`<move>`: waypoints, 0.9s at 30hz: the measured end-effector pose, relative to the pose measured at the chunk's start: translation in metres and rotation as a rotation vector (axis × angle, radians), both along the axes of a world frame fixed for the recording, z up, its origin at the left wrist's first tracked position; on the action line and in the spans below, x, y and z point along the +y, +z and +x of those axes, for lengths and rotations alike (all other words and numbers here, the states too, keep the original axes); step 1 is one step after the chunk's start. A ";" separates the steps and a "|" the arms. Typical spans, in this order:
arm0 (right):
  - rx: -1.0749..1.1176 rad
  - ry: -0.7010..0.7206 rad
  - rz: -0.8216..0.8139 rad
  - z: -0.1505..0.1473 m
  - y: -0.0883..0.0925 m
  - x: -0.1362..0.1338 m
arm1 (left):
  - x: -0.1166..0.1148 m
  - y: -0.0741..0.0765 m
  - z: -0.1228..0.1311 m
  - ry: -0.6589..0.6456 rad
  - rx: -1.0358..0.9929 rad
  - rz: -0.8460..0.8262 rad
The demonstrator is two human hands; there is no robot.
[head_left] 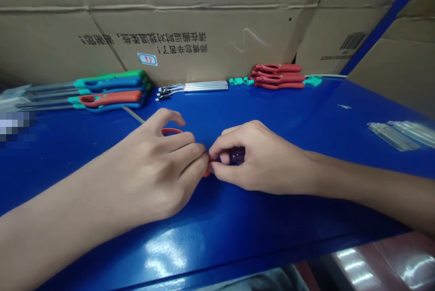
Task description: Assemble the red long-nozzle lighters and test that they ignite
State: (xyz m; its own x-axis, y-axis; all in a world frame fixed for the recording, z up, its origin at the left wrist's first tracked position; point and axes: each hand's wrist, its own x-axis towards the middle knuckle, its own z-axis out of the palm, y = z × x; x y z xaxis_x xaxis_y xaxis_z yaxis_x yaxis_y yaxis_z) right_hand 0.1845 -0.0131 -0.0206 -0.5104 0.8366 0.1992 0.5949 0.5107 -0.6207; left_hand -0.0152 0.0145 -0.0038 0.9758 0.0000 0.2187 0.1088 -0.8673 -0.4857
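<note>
My left hand [159, 159] grips a red plastic loop handle [171, 131], mostly hidden by my fingers, with a thin metal shaft [133, 114] running back from it. My right hand [261, 157] holds a dark purple part [237, 155] against the red piece at my fingertips [207, 168]. Both hands meet over the blue table [217, 218]. Behind them lie a bundle of metal rods with wire ends [205, 86], several small teal caps [238, 81], and stacks of red-handled [278, 75] and blue-and-orange-handled tools [110, 91].
Cardboard boxes [204, 23] stand along the table's back edge and to the right. Clear plastic packets [401, 134] lie at the right. A blurred patch [13, 125] covers something at the far left. The table's front edge runs below my arms.
</note>
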 end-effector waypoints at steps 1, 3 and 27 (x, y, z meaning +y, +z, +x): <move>0.005 -0.003 0.008 0.000 -0.001 0.000 | 0.000 0.000 0.000 -0.001 0.000 -0.007; 0.008 -0.010 0.032 0.000 -0.004 0.001 | 0.001 -0.001 0.000 -0.003 -0.001 -0.022; 0.005 -0.014 0.038 -0.002 -0.006 0.000 | 0.005 0.000 -0.006 0.211 -0.127 -0.515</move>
State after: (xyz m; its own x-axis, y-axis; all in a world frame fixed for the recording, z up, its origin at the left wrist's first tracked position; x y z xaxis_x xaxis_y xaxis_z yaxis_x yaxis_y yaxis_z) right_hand 0.1829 -0.0127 -0.0268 -0.4973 0.8356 0.2334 0.5992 0.5254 -0.6041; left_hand -0.0208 0.0193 -0.0040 0.9090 0.3298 0.2547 0.3354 -0.9418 0.0225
